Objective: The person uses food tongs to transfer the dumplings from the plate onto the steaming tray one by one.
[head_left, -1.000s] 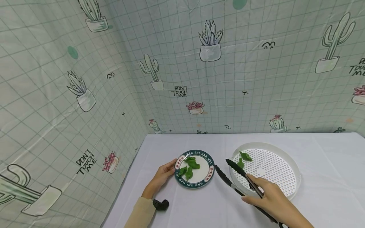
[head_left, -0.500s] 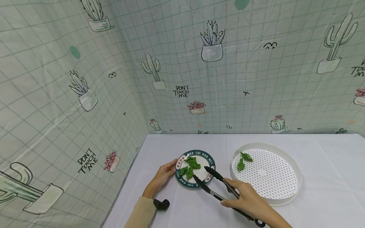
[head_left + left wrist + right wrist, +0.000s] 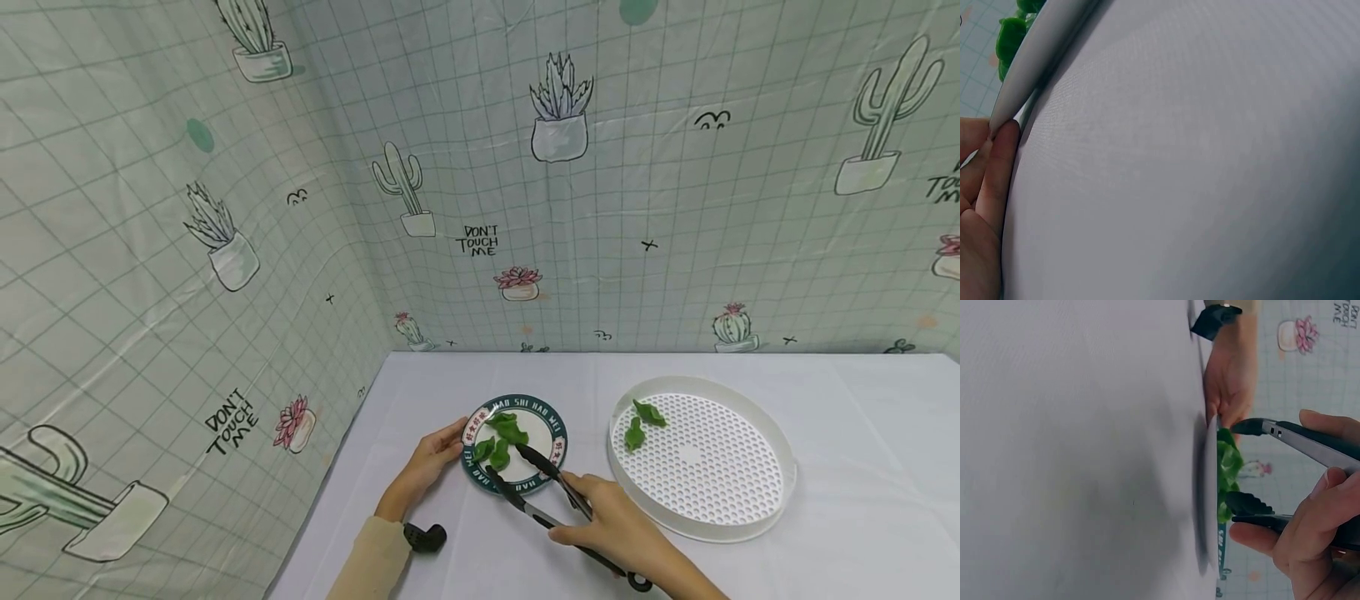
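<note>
Right hand (image 3: 611, 529) grasps black tongs (image 3: 536, 492) by the handles, fingers curled round both arms. Tong tips are spread apart over the plate (image 3: 552, 423), one at the plate's near rim, the other toward its centre. The right wrist view shows the two tips either side of the green leaves (image 3: 1229, 472); whether they touch the leaves cannot be told.

Left hand (image 3: 427, 462) rests at the plate's 9 o'clock edge, fingers fairly straight. In the left wrist view a fingertip (image 3: 1007, 134) touches the rim (image 3: 1019, 87); not a closed grip, hand relaxed against it. Beige sleeve on that forearm, with a black wrist mount (image 3: 423, 537) just behind.

Plate: round, white centre, dark green band with lettering. It carries a small heap of green leaves (image 3: 501, 437), lying from centre toward 9 o'clock.

At 3 o'clock of the plate, apart from it, a white perforated round tray (image 3: 750, 508). Two more green leaves (image 3: 640, 422) lie inside it, near its 10 o'clock rim.

All sit on a white tablecloth (image 3: 862, 467). Behind and to the left, a pale grid-pattern backdrop (image 3: 675, 208) with printed cacti and succulents.
</note>
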The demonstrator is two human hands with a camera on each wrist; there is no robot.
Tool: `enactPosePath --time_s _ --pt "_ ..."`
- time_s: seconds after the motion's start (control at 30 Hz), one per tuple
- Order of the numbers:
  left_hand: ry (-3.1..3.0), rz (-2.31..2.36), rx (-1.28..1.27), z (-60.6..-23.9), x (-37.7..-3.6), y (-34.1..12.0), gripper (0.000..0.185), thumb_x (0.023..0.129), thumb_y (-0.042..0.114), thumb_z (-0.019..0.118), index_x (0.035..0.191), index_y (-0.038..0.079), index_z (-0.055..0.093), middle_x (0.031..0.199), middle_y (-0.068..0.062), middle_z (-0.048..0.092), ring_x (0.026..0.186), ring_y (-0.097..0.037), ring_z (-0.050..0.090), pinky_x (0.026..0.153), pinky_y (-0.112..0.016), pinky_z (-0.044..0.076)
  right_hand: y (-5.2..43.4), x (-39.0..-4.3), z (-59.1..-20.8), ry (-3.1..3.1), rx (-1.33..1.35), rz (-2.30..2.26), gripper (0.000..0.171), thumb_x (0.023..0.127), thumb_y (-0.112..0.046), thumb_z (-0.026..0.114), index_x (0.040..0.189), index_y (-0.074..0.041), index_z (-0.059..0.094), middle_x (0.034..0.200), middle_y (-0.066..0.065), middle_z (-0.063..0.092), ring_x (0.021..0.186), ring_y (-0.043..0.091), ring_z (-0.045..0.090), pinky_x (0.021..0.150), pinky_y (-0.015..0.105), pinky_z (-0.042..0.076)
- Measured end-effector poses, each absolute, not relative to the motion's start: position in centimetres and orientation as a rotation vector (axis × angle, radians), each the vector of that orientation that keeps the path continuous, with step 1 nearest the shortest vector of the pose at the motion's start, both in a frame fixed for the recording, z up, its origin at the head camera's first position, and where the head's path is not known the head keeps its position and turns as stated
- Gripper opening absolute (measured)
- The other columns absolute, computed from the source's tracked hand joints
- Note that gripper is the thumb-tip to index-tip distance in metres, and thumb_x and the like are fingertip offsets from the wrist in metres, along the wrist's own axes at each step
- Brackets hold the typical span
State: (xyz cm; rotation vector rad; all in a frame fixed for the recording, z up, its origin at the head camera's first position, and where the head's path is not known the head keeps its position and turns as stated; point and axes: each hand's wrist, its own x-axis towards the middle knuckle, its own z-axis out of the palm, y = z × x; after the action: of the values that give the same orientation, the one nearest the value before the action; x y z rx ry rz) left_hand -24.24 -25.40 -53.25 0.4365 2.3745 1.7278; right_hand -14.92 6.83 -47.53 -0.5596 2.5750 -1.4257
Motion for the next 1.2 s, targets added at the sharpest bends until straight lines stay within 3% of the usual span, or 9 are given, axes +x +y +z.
enactPosePath --time_s 0.2,0.43,0.57,0.9,1.03,1.13,1.2 --pt "2.356 1.730 0.316 -53.1 -24.4 -25.0 0.051 0.104 0.009 0.053 0.150 -0.005 0.037 0.154 -0.022 0.037 0.142 -0.036 0.035 0.117 -0.047 0.027 6.2 -15.2 -47.9 2.550 -0.558 -1.428 0.082 0.074 -0.031 0.088 0.129 0.019 0.055 0.120 0.029 0.063 0.102 0.031 0.062 0.080 0.048 0.055" --pt "2.346 1.758 0.277 -53.1 -24.3 -24.8 0.049 0.102 0.002 0.051 0.148 -0.008 0.036 0.154 -0.023 0.035 0.140 -0.038 0.036 0.115 -0.036 0.032 5.6 -15.5 -48.6 2.526 -0.540 -1.436 0.079 0.076 -0.029 0.087 0.127 0.021 0.054 0.124 0.034 0.060 0.115 0.044 0.059 0.091 0.057 0.052" --pt "2.340 1.762 0.289 -53.1 -24.3 -24.8 0.049 0.103 0.002 0.051 0.148 -0.008 0.037 0.154 -0.023 0.035 0.141 -0.038 0.035 0.116 -0.039 0.030 5.4 -15.5 -48.6 2.514 -0.542 -1.432 0.077 0.077 -0.029 0.086 0.128 0.020 0.054 0.124 0.035 0.060 0.116 0.045 0.058 0.091 0.059 0.051" --pt "2.346 1.770 0.271 -53.2 -24.4 -24.8 0.048 0.102 0.002 0.051 0.148 -0.007 0.038 0.153 -0.022 0.037 0.140 -0.038 0.038 0.117 -0.048 0.026 5.4 -15.6 -48.4 2.524 -0.554 -1.415 0.073 0.079 -0.027 0.084 0.127 0.020 0.055 0.121 0.031 0.063 0.092 0.025 0.058 0.073 0.042 0.053" --pt "2.342 1.770 0.258 -53.1 -24.4 -24.8 0.048 0.102 0.001 0.051 0.148 -0.006 0.038 0.153 -0.021 0.037 0.140 -0.037 0.037 0.117 -0.048 0.026 5.4 -15.5 -48.4 2.491 -0.556 -1.435 0.073 0.079 -0.026 0.084 0.128 0.020 0.054 0.099 0.021 0.067 0.076 0.021 0.052 0.059 0.031 0.047" --pt "2.347 1.765 0.264 -53.1 -24.4 -24.8 0.049 0.102 0.001 0.051 0.148 -0.007 0.038 0.153 -0.022 0.038 0.141 -0.037 0.037 0.117 -0.049 0.026 5.5 -15.5 -48.4 2.467 -0.558 -1.452 0.073 0.080 -0.026 0.083 0.129 0.019 0.054 0.081 0.010 0.060 0.067 0.019 0.045 0.050 0.027 0.040" --pt "2.350 1.765 0.262 -53.1 -24.4 -24.9 0.049 0.102 0.002 0.052 0.148 -0.006 0.039 0.153 -0.022 0.038 0.141 -0.037 0.036 0.117 -0.049 0.025 5.6 -15.4 -48.4 2.465 -0.561 -1.456 0.072 0.079 -0.026 0.083 0.129 0.019 0.055 0.080 0.009 0.059 0.067 0.019 0.045 0.050 0.026 0.039"
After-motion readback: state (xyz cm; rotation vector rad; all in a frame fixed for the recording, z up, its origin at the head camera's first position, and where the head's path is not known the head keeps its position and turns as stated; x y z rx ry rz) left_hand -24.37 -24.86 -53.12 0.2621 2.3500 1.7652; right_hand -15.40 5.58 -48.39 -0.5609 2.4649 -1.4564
